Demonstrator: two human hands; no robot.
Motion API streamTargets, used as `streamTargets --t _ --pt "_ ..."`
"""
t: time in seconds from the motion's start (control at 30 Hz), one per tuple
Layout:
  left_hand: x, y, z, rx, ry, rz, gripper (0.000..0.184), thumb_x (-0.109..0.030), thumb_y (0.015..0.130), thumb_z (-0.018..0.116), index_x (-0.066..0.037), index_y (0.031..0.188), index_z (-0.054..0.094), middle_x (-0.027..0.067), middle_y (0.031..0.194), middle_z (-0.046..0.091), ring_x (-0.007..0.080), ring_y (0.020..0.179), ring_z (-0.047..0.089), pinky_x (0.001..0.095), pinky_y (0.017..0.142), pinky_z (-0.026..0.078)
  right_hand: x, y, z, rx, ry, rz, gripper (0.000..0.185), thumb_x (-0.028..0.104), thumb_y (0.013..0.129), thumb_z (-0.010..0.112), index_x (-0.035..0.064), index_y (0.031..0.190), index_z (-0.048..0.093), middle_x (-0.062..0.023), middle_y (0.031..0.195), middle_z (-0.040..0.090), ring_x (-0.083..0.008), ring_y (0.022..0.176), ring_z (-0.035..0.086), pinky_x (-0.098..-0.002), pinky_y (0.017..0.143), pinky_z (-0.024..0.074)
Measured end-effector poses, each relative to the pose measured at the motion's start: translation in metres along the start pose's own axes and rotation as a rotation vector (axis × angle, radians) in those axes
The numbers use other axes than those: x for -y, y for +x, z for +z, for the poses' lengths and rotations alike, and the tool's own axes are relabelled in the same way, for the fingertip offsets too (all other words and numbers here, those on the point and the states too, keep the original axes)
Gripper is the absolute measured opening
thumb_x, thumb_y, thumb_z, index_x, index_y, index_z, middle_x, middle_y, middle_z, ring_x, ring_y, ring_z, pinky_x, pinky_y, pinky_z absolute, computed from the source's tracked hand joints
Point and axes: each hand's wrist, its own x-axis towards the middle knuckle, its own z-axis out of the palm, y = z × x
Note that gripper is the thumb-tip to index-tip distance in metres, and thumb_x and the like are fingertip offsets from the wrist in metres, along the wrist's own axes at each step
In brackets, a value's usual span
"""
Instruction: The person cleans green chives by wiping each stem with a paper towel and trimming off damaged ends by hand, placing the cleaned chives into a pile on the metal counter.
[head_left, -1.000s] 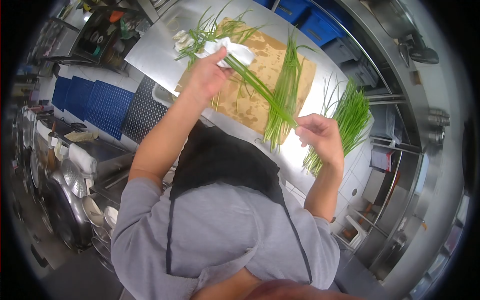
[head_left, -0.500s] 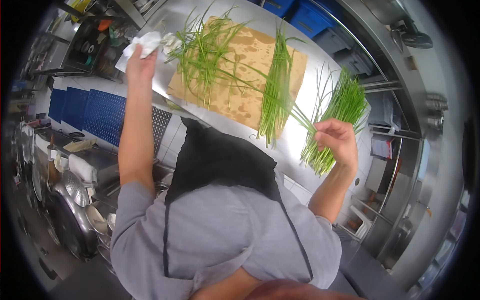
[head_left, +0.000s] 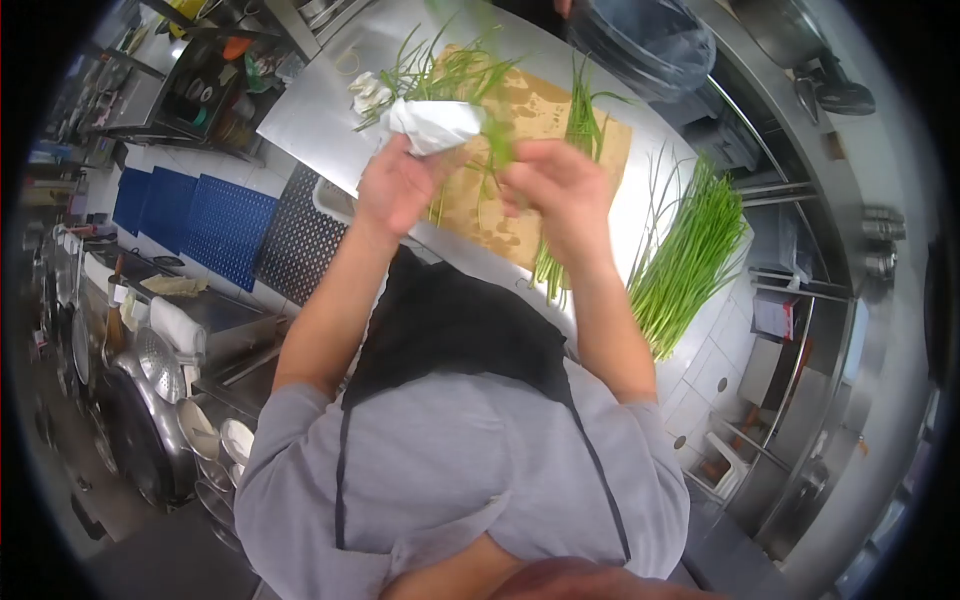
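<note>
My left hand (head_left: 398,188) grips a folded white paper towel (head_left: 435,122) above the brown paper sheet (head_left: 532,100). My right hand (head_left: 560,190) is closed on a few chives (head_left: 497,140), smeared by motion, close beside the towel. Loose chives (head_left: 455,72) lie tangled on the far left of the sheet, partly hidden behind the towel. A neat bundle of chives (head_left: 582,122) rests on its right side, partly covered by my right hand and forearm. Farther right, a large bunch of chives (head_left: 690,260) lies on the steel table (head_left: 320,122).
A crumpled white paper (head_left: 369,93) sits beside the loose chives. Beyond the table is a dark bin with a clear liner (head_left: 650,50), with a bit of another person's hand (head_left: 563,7) near it. Pans and ladles (head_left: 155,370) line the left counter.
My left hand has brought the towel rightward from the table's left end. My right hand has moved left with the chives, so both hands are now close together. The lined bin has appeared behind the table.
</note>
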Motion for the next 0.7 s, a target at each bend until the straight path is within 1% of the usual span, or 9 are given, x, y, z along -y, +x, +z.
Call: streamTargets --t 0.07,0.1,0.2,0.23,0.33,0.43,0.57,0.63,0.7 --pt "0.018 -0.013 0.013 0.001 0.021 -0.030 0.041 -0.025 0.103 0.038 -0.004 0.138 0.040 0.0156 0.136 0.052 0.0321 0.120 0.055 0.0469 0.104 0.043 -0.029 0.016 0.010 -0.002 -0.106 0.033 0.014 0.000 0.085 0.067 -0.0048 0.098 0.063 -0.0095 0.082 0.068 -0.0127 0.067 0.064 -0.0261 0.057 0.0524" --pt "0.024 -0.019 0.017 0.050 0.006 -0.051 0.038 -0.022 0.101 0.046 -0.004 0.134 0.044 0.0135 0.128 0.058 0.0296 0.115 0.058 0.0445 0.096 0.047 -0.042 0.022 0.016 -0.021 -0.154 0.054 0.014 0.000 0.085 0.067 -0.0050 0.097 0.063 -0.0090 0.081 0.068 -0.0119 0.065 0.063 -0.0253 0.056 0.0517" --pt "0.035 -0.023 0.019 -0.227 0.289 0.085 0.032 -0.018 0.098 0.055 -0.006 0.127 0.051 0.0092 0.118 0.062 0.0254 0.108 0.061 0.0402 0.090 0.050 -0.057 0.021 0.018 -0.006 -0.348 0.068 0.015 0.002 0.085 0.068 -0.0054 0.097 0.064 -0.0074 0.078 0.067 -0.0099 0.063 0.061 -0.0229 0.056 0.0502" --pt "0.035 -0.026 0.025 -0.293 0.289 0.132 0.027 -0.012 0.094 0.060 -0.008 0.120 0.056 0.0065 0.113 0.063 0.0220 0.105 0.062 0.0377 0.086 0.051 -0.059 0.019 0.016 0.009 -0.411 0.073 0.016 0.003 0.085 0.069 -0.0052 0.098 0.064 -0.0074 0.079 0.067 -0.0097 0.063 0.061 -0.0228 0.056 0.0503" --pt "0.031 -0.026 0.037 -0.371 0.312 0.147 0.029 -0.004 0.091 0.062 -0.008 0.120 0.056 0.0033 0.111 0.062 0.0180 0.101 0.061 0.0365 0.082 0.052 -0.057 0.011 0.011 0.049 -0.502 0.067 0.018 0.005 0.085 0.069 -0.0045 0.100 0.064 -0.0070 0.083 0.068 -0.0090 0.066 0.061 -0.0227 0.056 0.0506" --pt "0.026 -0.012 0.030 -0.360 0.154 0.020 0.029 -0.003 0.092 0.060 -0.007 0.120 0.054 0.0053 0.112 0.062 0.0208 0.103 0.062 0.0394 0.084 0.053 -0.045 0.003 0.002 0.065 -0.561 0.072 0.020 0.005 0.085 0.069 -0.0040 0.103 0.065 -0.0061 0.085 0.068 -0.0085 0.069 0.061 -0.0226 0.057 0.0510" --pt "0.012 0.002 0.040 -0.340 0.148 0.072 0.028 -0.007 0.095 0.056 -0.002 0.122 0.054 0.0097 0.114 0.062 0.0252 0.105 0.061 0.0404 0.095 0.048 -0.026 -0.014 -0.019 0.089 -0.658 0.112 0.021 0.004 0.086 0.068 -0.0044 0.105 0.066 -0.0050 0.085 0.067 -0.0082 0.069 0.061 -0.0220 0.058 0.0510" --pt "0.000 0.012 0.031 -0.321 0.129 0.067 0.028 -0.006 0.095 0.055 0.000 0.122 0.053 0.0107 0.116 0.061 0.0264 0.106 0.060 0.0413 0.097 0.047 -0.011 -0.026 -0.027 0.056 -0.581 0.163 0.019 0.006 0.085 0.069 -0.0029 0.102 0.067 -0.0032 0.080 0.067 -0.0075 0.066 0.060 -0.0222 0.058 0.0500" --pt "-0.005 0.019 0.027 -0.321 0.125 0.057 0.030 -0.004 0.094 0.056 -0.001 0.123 0.052 0.0103 0.116 0.061 0.0259 0.105 0.061 0.0417 0.093 0.050 0.000 -0.035 -0.039 0.050 -0.526 0.189 0.017 0.006 0.085 0.069 -0.0026 0.100 0.068 -0.0021 0.077 0.067 -0.0067 0.064 0.059 -0.0217 0.057 0.0491"
